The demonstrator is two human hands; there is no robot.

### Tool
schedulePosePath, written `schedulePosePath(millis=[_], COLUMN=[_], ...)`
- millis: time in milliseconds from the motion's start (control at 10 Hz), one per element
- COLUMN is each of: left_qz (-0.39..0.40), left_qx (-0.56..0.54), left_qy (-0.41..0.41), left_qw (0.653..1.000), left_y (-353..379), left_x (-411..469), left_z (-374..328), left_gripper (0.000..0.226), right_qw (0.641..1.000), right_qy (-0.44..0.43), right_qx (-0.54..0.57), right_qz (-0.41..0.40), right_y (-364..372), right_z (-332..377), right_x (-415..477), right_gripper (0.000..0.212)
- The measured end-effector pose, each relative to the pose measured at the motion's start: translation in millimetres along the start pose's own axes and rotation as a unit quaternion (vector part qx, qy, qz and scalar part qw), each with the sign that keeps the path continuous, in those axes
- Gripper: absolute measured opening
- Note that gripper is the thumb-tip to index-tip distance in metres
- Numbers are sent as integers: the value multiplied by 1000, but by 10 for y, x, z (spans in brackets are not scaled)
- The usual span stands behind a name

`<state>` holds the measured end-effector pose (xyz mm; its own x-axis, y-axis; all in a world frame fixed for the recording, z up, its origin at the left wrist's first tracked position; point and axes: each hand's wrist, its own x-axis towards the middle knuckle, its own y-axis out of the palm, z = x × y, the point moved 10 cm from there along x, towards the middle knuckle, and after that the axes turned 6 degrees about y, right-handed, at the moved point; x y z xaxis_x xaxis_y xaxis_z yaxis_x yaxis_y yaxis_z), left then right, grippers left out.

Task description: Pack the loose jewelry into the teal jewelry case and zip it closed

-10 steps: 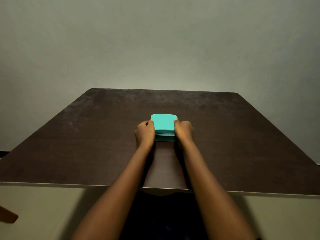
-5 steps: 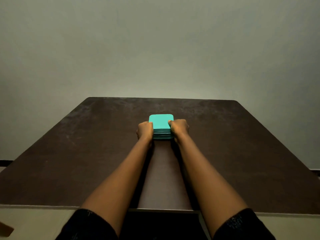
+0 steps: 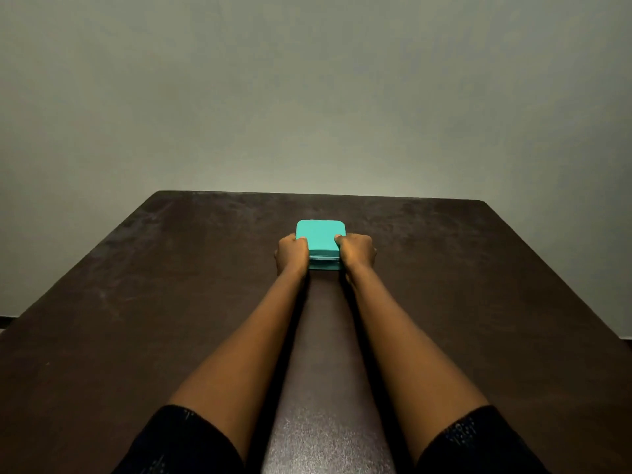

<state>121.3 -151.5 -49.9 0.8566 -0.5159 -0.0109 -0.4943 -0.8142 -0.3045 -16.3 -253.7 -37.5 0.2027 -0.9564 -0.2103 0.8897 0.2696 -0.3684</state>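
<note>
Left hand (image 3: 291,253) and right hand (image 3: 357,251) are curled round opposite sides of the teal jewelry case (image 3: 319,234), thumbs on its lid. The dark wooden table (image 3: 136,302) bears the case, which lies flat near the table's middle with the lid down. A pale zipper line (image 3: 323,258) runs along its near side.

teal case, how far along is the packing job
Done: the teal jewelry case lies shut on the table, with no loose jewelry in sight. In hand: the left hand and right hand each grip one side. Left: the zipper line on the near edge looks closed, but the pull is hidden.
</note>
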Motion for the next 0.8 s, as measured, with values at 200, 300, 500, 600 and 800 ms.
schedulePosePath(millis=[200, 300, 500, 600, 800], left_qz=[-14, 7, 13, 8, 6], left_qx=[-1, -6, -72, -37, 104], left_qy=[20, 22, 14, 38, 128], left_qw=[1000, 1000, 997, 999, 986], left_y=[32, 49, -42, -205, -388], left_x=[23, 52, 52, -26, -115], left_z=[68, 84, 161, 54, -371], left_gripper=[37, 40, 46, 45, 47], right_qw=[999, 999, 997, 994, 966], right_qy=[-8, -29, -59, -74, -204], right_qx=[30, 14, -11, -33, -148], right_qz=[-24, -15, -53, -80, -55], right_y=[-2, 36, -105, -219, -24], right_z=[-75, -46, -51, -47, 279], right_x=[34, 1, -172, -298, -341], right_gripper=[33, 35, 38, 37, 43])
